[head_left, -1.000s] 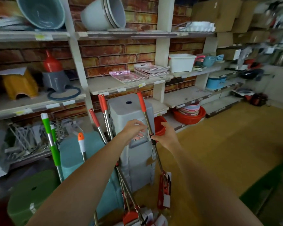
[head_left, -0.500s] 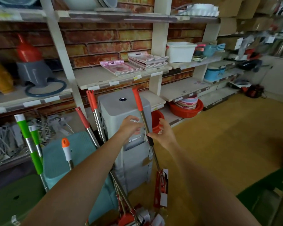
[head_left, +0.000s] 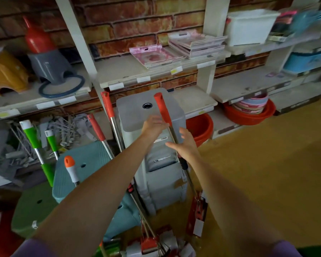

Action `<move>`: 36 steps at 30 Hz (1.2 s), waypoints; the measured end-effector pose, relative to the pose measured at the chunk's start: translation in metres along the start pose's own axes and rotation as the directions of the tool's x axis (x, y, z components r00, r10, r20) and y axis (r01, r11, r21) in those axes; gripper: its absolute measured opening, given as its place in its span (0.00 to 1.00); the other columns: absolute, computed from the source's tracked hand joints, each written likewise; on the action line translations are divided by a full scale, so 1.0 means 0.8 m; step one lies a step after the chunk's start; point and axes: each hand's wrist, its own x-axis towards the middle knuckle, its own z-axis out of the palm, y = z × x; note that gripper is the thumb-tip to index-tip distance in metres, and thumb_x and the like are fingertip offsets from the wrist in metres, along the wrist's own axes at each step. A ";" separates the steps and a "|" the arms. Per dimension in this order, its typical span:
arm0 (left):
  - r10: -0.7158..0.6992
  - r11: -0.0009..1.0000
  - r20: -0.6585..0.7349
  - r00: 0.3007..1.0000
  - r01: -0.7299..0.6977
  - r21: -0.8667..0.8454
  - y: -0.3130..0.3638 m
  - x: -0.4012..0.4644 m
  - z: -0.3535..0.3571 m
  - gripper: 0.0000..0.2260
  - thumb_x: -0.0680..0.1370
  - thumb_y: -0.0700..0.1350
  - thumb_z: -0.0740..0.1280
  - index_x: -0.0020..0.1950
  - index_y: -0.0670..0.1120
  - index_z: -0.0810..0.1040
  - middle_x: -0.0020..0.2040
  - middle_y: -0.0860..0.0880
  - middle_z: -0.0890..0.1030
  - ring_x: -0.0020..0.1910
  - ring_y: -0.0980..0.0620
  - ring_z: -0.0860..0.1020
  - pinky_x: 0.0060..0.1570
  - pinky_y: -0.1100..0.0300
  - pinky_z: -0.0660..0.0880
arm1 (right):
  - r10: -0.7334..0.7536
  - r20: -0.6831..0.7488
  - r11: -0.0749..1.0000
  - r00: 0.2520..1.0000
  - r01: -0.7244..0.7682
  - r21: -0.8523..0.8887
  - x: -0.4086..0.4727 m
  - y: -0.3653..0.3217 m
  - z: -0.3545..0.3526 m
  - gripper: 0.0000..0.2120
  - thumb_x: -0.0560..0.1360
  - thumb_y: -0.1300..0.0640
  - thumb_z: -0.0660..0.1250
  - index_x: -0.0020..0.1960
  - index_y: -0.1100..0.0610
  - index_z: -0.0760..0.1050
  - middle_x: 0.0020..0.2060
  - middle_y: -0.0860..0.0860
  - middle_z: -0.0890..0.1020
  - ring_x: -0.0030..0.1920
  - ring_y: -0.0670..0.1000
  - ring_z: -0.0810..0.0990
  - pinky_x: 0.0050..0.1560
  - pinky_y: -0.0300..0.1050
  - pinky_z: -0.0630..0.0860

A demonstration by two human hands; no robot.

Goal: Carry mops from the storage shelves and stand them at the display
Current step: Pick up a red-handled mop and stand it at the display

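one red-handled mop [head_left: 163,112] leans on the grey bin [head_left: 152,115]; left hand [head_left: 153,127] touches it, right hand [head_left: 185,143] open beside (others already standing nearby)

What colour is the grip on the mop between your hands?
Red-orange, on the mop; a bare metal shaft runs below it. Clearest in the head view.

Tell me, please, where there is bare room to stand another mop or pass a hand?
Free: the yellow floor right of the grey stool stack, and the bare shelf board above the red basins. Crowded: left of the stack, where red-handled mops, green-handled mops and the teal stool press together.
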 end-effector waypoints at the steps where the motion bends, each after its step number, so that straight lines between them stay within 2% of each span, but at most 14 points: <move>1: -0.010 1.000 -0.014 1.000 0.010 0.006 0.000 0.009 0.006 0.21 0.73 0.39 0.77 0.63 0.42 0.75 0.52 0.47 0.82 0.53 0.48 0.81 0.56 0.51 0.78 | 0.002 0.017 1.000 1.000 -0.002 0.004 0.013 0.002 0.002 0.44 0.68 0.49 0.81 0.78 0.55 0.62 0.74 0.50 0.69 0.74 0.52 0.67 0.72 0.49 0.66; 5: -0.046 0.998 -0.018 0.999 0.046 -0.031 -0.011 0.037 0.024 0.18 0.74 0.39 0.76 0.62 0.43 0.75 0.52 0.48 0.82 0.52 0.51 0.81 0.55 0.52 0.78 | -0.059 0.029 0.998 0.998 0.059 -0.011 0.056 0.010 0.016 0.24 0.71 0.57 0.78 0.61 0.52 0.71 0.58 0.52 0.78 0.56 0.49 0.76 0.49 0.28 0.69; 7: -0.049 0.997 -0.014 0.999 0.048 -0.059 -0.015 0.045 0.032 0.16 0.74 0.40 0.76 0.58 0.46 0.76 0.53 0.48 0.82 0.52 0.52 0.81 0.53 0.55 0.78 | -0.089 -0.022 0.996 0.996 0.090 0.007 0.070 0.014 0.019 0.20 0.71 0.62 0.76 0.56 0.51 0.70 0.51 0.52 0.78 0.51 0.50 0.77 0.41 0.25 0.70; 9: -0.042 0.998 -0.023 0.999 0.041 -0.055 -0.019 0.052 0.036 0.15 0.74 0.39 0.76 0.58 0.45 0.76 0.52 0.49 0.82 0.52 0.51 0.81 0.51 0.57 0.77 | -0.103 -0.055 0.994 0.993 0.104 0.024 0.082 0.018 0.022 0.18 0.71 0.64 0.75 0.53 0.52 0.71 0.48 0.52 0.79 0.50 0.52 0.80 0.42 0.29 0.72; 12: -0.038 0.999 -0.013 0.999 0.038 0.022 -0.022 0.058 0.037 0.15 0.74 0.40 0.76 0.58 0.41 0.78 0.51 0.45 0.82 0.54 0.47 0.81 0.56 0.53 0.78 | -0.098 -0.065 0.995 0.993 0.098 -0.004 0.095 0.026 0.029 0.15 0.71 0.62 0.75 0.44 0.48 0.70 0.41 0.53 0.79 0.43 0.53 0.79 0.44 0.48 0.76; 16: -0.076 0.996 0.134 0.988 0.069 0.056 -0.021 0.053 0.047 0.13 0.74 0.38 0.76 0.57 0.40 0.79 0.49 0.44 0.84 0.50 0.49 0.83 0.53 0.58 0.78 | -0.030 0.030 0.997 0.999 0.027 0.072 0.101 0.028 0.031 0.04 0.75 0.60 0.71 0.48 0.58 0.77 0.32 0.46 0.75 0.32 0.43 0.73 0.32 0.39 0.68; 18: -0.069 0.997 0.138 0.988 0.066 0.027 -0.022 0.049 0.055 0.11 0.73 0.37 0.76 0.54 0.42 0.80 0.47 0.46 0.84 0.48 0.51 0.83 0.50 0.60 0.77 | 0.000 0.057 0.998 0.998 -0.003 0.056 0.097 0.028 0.024 0.03 0.77 0.58 0.69 0.46 0.57 0.78 0.29 0.46 0.74 0.29 0.44 0.72 0.30 0.40 0.65; 21: -0.047 0.999 0.118 0.992 0.048 -0.005 -0.020 0.040 0.068 0.11 0.72 0.37 0.77 0.53 0.41 0.80 0.46 0.46 0.84 0.47 0.50 0.83 0.50 0.59 0.79 | 0.022 0.050 0.999 0.998 -0.023 0.033 0.087 0.023 0.011 0.11 0.77 0.59 0.67 0.37 0.53 0.72 0.30 0.51 0.74 0.31 0.50 0.73 0.33 0.44 0.67; 25: -0.078 0.986 0.049 0.996 0.084 -0.143 -0.010 0.022 0.094 0.09 0.73 0.40 0.77 0.39 0.45 0.77 0.34 0.48 0.81 0.35 0.53 0.81 0.38 0.63 0.77 | -0.045 0.027 0.998 0.999 0.044 0.035 0.062 0.017 0.001 0.14 0.77 0.60 0.67 0.42 0.42 0.69 0.33 0.48 0.77 0.36 0.46 0.77 0.37 0.41 0.72; 26: -0.090 0.980 0.038 0.995 0.096 -0.172 -0.009 0.017 0.099 0.12 0.73 0.41 0.78 0.36 0.45 0.75 0.31 0.48 0.79 0.31 0.53 0.77 0.34 0.64 0.76 | -0.042 0.033 0.999 0.999 0.042 0.028 0.056 0.017 0.000 0.12 0.77 0.60 0.67 0.43 0.44 0.71 0.34 0.50 0.78 0.37 0.46 0.78 0.38 0.42 0.73; 28: -0.093 0.973 0.064 0.994 0.104 -0.207 -0.009 0.005 0.105 0.16 0.73 0.41 0.77 0.31 0.46 0.72 0.28 0.46 0.75 0.27 0.51 0.71 0.29 0.64 0.72 | -0.027 0.052 1.000 0.998 0.028 -0.009 0.041 0.015 -0.003 0.04 0.77 0.58 0.66 0.43 0.56 0.75 0.34 0.56 0.78 0.36 0.49 0.78 0.37 0.46 0.72; 29: -0.089 0.970 0.078 0.993 0.104 -0.221 -0.009 -0.002 0.107 0.18 0.73 0.40 0.77 0.29 0.46 0.72 0.26 0.46 0.74 0.26 0.51 0.70 0.29 0.63 0.71 | -0.024 0.052 0.999 0.998 0.026 -0.033 0.033 0.015 -0.004 0.08 0.77 0.57 0.64 0.42 0.61 0.74 0.33 0.56 0.77 0.35 0.50 0.77 0.36 0.47 0.70; 32: -0.089 0.962 0.106 0.990 0.113 -0.250 -0.008 -0.024 0.111 0.19 0.72 0.38 0.77 0.28 0.45 0.71 0.25 0.45 0.71 0.25 0.49 0.68 0.29 0.58 0.67 | -0.026 0.030 0.995 0.999 0.029 -0.095 0.007 0.018 -0.012 0.11 0.78 0.58 0.63 0.37 0.57 0.70 0.30 0.53 0.75 0.31 0.48 0.74 0.33 0.44 0.67; 36: -0.015 0.971 0.224 0.975 0.068 -0.230 0.011 -0.061 0.113 0.17 0.72 0.36 0.76 0.30 0.44 0.71 0.24 0.44 0.72 0.25 0.46 0.69 0.32 0.56 0.70 | 0.076 -0.108 0.993 0.991 -0.065 0.099 -0.036 0.029 -0.029 0.11 0.72 0.59 0.68 0.34 0.53 0.70 0.26 0.47 0.73 0.30 0.48 0.72 0.33 0.44 0.67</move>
